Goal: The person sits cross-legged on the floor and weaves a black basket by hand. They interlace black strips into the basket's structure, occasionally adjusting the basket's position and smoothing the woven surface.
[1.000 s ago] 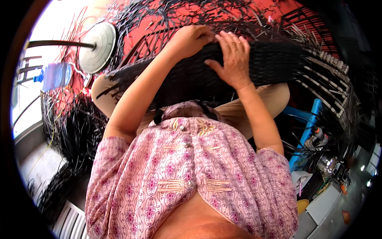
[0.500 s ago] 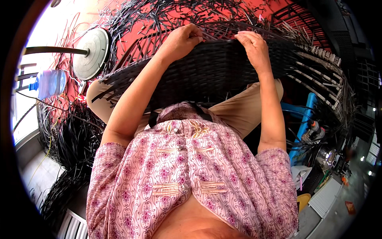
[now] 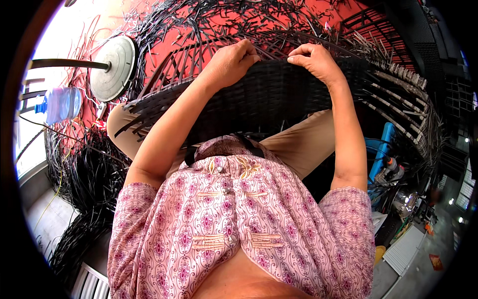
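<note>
A large black woven panel of flat strips lies across my lap, its far edge curving between my hands. My left hand is closed at that edge, thumb against the bent fingers in a pinch on a black weaving strip. Farther right, my right hand pinches thumb to forefinger at the same edge, also on a black strip. The fingertips cover most of what they grip. Unwoven brown-black strips stick out beyond the panel on its far left.
Cut strips litter the red floor ahead. A grey round base with a pole stands left, near a clear blue water bottle. Bundled black strips lie lower left. A woven frame with pale wrapped ribs and a blue stool are right.
My hands have moved closer together along the panel's edge and slightly nearer to me. The right hand's fingers now curl into a pinch. The panel has shifted slightly.
</note>
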Available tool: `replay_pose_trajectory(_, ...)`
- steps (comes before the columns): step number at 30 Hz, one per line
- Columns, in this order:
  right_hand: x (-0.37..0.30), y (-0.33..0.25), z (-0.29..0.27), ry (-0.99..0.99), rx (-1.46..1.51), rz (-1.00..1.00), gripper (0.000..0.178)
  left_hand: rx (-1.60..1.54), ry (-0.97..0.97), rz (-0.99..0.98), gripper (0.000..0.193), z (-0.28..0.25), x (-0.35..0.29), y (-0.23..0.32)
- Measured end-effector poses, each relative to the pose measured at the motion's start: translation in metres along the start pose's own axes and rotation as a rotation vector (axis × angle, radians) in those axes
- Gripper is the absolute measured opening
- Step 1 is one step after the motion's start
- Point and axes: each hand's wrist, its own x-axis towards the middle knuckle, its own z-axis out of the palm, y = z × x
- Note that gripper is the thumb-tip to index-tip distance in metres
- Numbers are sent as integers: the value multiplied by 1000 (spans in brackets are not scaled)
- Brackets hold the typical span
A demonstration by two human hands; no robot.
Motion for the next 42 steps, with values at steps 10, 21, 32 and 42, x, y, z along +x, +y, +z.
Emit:
replay_pose_trajectory(10,-17,-38,47,187,-317,-598,25,-19,141,133,18,6,1,-13)
replay_pose_trajectory(21,-11,-41,64,175,-188,-484,36,-270,-55,61,28,-9,-6,-16)
replay_pose_trajectory(32,-8,-26,68,184,-98,-621,37,-211,-50,116,21,-14,-15,1)
replay_pose_trajectory(42,-24,-35,84,356,-286,-641,47,-222,-30,163,21,-14,-14,0)
